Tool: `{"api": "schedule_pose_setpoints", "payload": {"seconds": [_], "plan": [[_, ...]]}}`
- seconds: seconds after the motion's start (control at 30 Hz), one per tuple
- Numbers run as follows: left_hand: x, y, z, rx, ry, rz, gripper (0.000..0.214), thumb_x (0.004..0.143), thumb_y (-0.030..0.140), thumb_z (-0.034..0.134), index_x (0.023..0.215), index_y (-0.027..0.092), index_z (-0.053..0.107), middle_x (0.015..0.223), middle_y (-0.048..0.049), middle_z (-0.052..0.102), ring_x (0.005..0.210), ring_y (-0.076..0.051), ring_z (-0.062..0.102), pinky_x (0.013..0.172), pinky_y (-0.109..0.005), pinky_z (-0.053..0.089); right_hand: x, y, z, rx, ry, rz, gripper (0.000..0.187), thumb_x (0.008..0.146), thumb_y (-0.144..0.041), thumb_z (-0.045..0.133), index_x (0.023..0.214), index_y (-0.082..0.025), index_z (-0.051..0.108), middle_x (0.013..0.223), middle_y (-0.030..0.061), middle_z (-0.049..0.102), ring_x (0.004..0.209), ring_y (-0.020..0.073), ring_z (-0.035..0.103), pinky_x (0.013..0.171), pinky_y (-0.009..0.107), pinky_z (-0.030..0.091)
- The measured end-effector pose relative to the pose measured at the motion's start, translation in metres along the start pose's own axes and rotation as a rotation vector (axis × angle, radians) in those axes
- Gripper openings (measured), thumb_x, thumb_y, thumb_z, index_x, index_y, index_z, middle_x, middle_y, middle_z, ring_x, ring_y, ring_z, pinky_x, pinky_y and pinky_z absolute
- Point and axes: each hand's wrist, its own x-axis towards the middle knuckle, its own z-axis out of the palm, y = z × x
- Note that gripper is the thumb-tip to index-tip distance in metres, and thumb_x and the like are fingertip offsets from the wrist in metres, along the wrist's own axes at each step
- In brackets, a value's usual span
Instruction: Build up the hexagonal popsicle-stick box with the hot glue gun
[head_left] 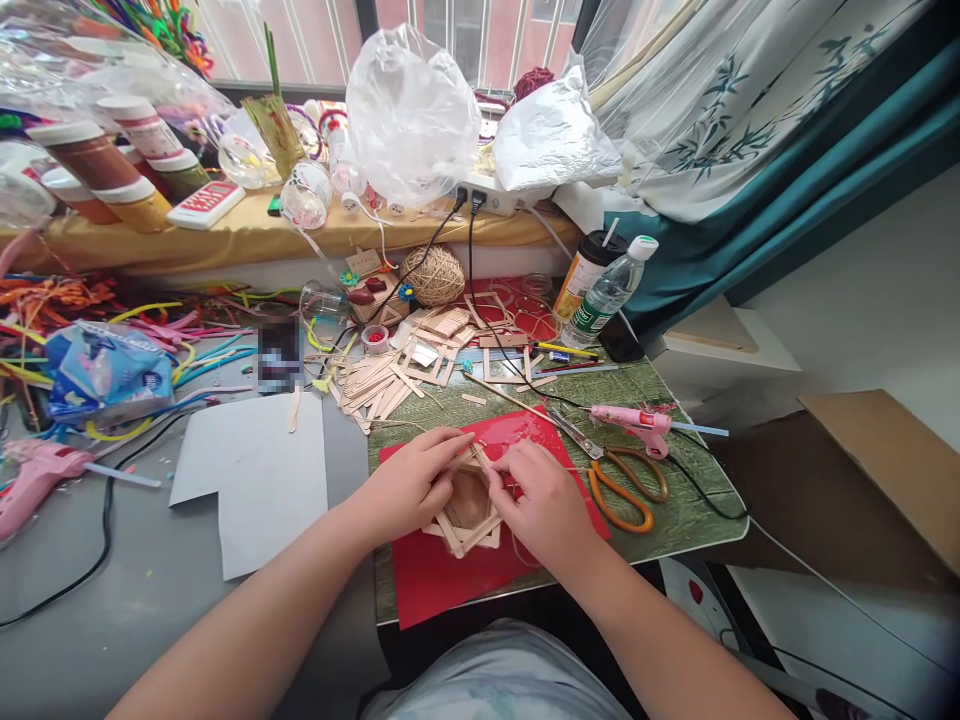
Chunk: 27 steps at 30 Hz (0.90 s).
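Observation:
A many-sided frame of stacked wooden craft sticks (460, 548) lies on a red sheet (427, 590) in front of me. My left hand (416, 482) grips its left and far side, with the fingers reaching over the top edge and the thumb bent. At the far right corner, my right hand (541, 500) has its fingertips pinched together against the sticks. My fingers hide that corner, so anything small between them cannot be made out. A thin strand of twine shows by the right side of the frame.
Scissors (619, 490) and a pink glue gun (634, 425) lie to the right. Loose craft sticks (382, 390) are heaped beyond the sheet. A water bottle (611, 290) stands behind. White card (262, 470) and another glue gun (45, 480) lie left; black cords cross the table.

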Motion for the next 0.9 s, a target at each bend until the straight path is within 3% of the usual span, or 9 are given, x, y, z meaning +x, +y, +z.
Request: {"api": "schedule_pose_setpoints", "payload": {"seconds": [0.17, 0.47, 0.7, 0.9], "plan": [[0.001, -0.001, 0.004, -0.04, -0.021, -0.072, 0.059, 0.093, 0.014, 0.05, 0.15, 0.024, 0.058, 0.151, -0.0081, 0.064, 0.137, -0.027, 0.062, 0.118, -0.043, 0.052, -0.005, 0.005, 0.006, -0.016, 0.02, -0.008, 0.018, 0.1, -0.015, 0.055, 0.085, -0.025, 0.057, 0.083, 0.0041, 0.061, 0.082, 0.0227, 0.058, 0.075, 0.036, 0.044], [0.0, -0.003, 0.006, -0.064, -0.042, -0.078, 0.06, 0.096, 0.013, 0.046, 0.154, 0.023, 0.056, 0.157, -0.008, 0.059, 0.147, -0.027, 0.053, 0.126, -0.044, 0.043, -0.008, 0.011, 0.012, 0.064, 0.018, -0.018, 0.016, 0.101, -0.016, 0.053, 0.089, -0.024, 0.058, 0.083, 0.0029, 0.059, 0.08, 0.0207, 0.056, 0.075, 0.036, 0.046], [-0.001, -0.003, 0.005, -0.073, -0.049, -0.05, 0.057, 0.099, 0.013, 0.043, 0.154, 0.023, 0.055, 0.156, -0.0089, 0.058, 0.146, -0.025, 0.054, 0.126, -0.041, 0.044, -0.005, 0.011, 0.01, 0.113, -0.019, -0.032, 0.017, 0.1, -0.016, 0.055, 0.085, -0.025, 0.058, 0.08, 0.0015, 0.055, 0.075, 0.0199, 0.054, 0.072, 0.035, 0.044], [0.0, -0.002, 0.005, -0.08, -0.034, -0.049, 0.059, 0.098, 0.012, 0.044, 0.155, 0.024, 0.053, 0.156, -0.0082, 0.059, 0.143, -0.026, 0.057, 0.124, -0.043, 0.047, -0.011, 0.009, 0.005, 0.274, 0.018, 0.067, 0.004, 0.102, -0.026, 0.061, 0.106, -0.025, 0.063, 0.097, 0.0058, 0.065, 0.091, 0.0234, 0.063, 0.083, 0.038, 0.052]]}}
